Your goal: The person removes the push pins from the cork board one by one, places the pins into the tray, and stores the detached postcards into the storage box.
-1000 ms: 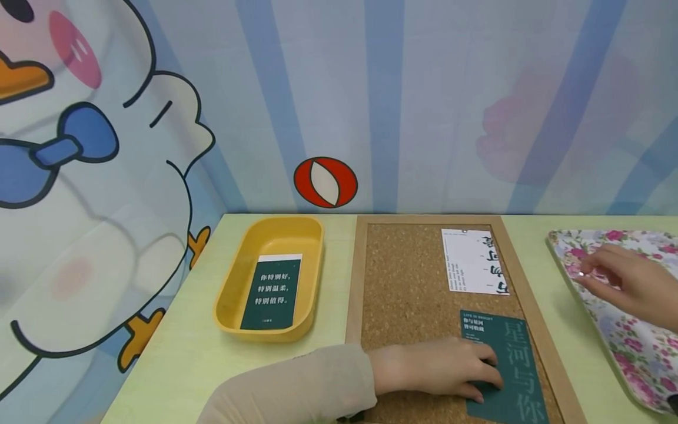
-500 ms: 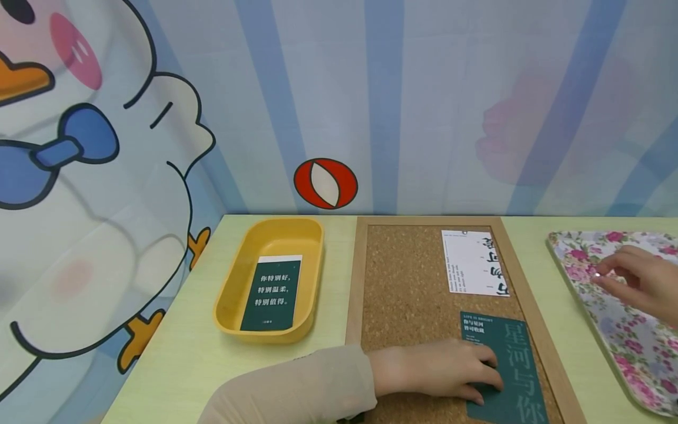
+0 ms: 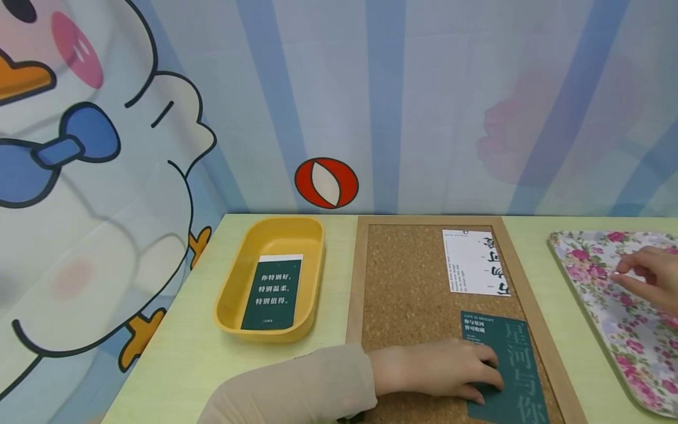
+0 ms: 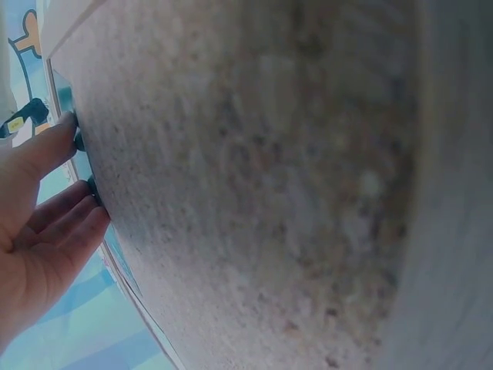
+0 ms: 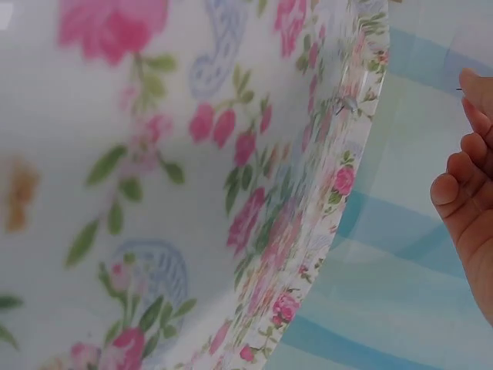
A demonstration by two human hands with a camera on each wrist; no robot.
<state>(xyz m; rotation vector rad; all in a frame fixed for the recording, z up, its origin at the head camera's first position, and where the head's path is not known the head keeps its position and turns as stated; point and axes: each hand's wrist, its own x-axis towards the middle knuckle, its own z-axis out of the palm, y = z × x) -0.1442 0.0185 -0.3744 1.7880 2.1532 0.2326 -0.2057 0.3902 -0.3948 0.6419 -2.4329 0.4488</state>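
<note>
My left hand (image 3: pixel 447 370) rests with bent, spread fingertips on a dark green card (image 3: pixel 511 362) with printed characters. That card lies on the right part of a wood-framed cork board (image 3: pixel 405 277). In the left wrist view the thumb (image 4: pixel 54 146) and the other fingers touch the card edge-on. Over the flowered tray (image 3: pixel 598 306), my right hand (image 3: pixel 654 280) pinches a thumbtack between thumb and index finger; only its thin dark point (image 5: pixel 460 89) shows in the right wrist view. Another silvery thumbtack (image 5: pixel 348 102) lies in the tray near its rim.
A white card (image 3: pixel 474 262) with black characters is pinned at the board's upper right by a tack (image 3: pixel 465 232). Left of the board stands a yellow basin (image 3: pixel 226 300) with another green card (image 3: pixel 271 294) inside. A patterned cloth backdrop (image 3: pixel 434 106) hangs behind the table.
My right hand has drawn back to the right over the tray, still pinching the thumbtack. The left hand and the green card under it stay in place.
</note>
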